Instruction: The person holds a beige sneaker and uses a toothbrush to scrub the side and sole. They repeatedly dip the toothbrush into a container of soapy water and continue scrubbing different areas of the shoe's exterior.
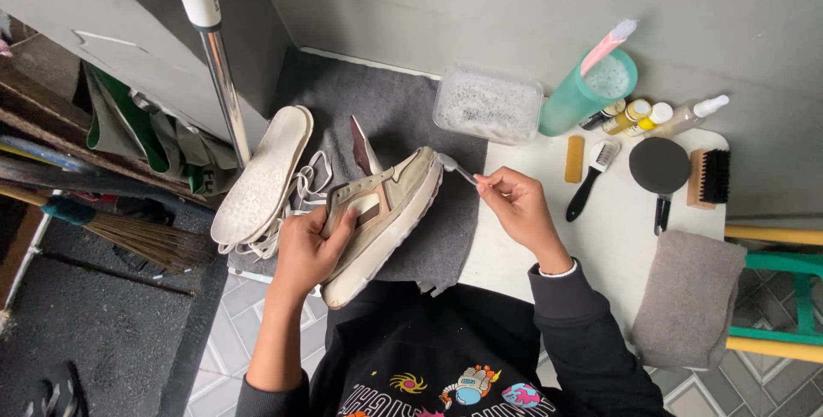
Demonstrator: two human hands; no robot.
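The left hand is gripping a beige sneaker on its side, fingers wrapped around its upper, above the grey mat. The right hand is pinching a small brush, its head touching the sneaker's toe. A white insole is lying just beyond the left hand.

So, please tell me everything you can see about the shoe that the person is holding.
The shoe is a beige and cream low sneaker with brown panels and a thick pale sole. It looks worn and dirty, has no laces, and its tongue stands up. It is held tilted on its side over a grey mat, toe toward the wall. The left hand grips it around the opening. The right hand holds a small brush whose head touches the toe.
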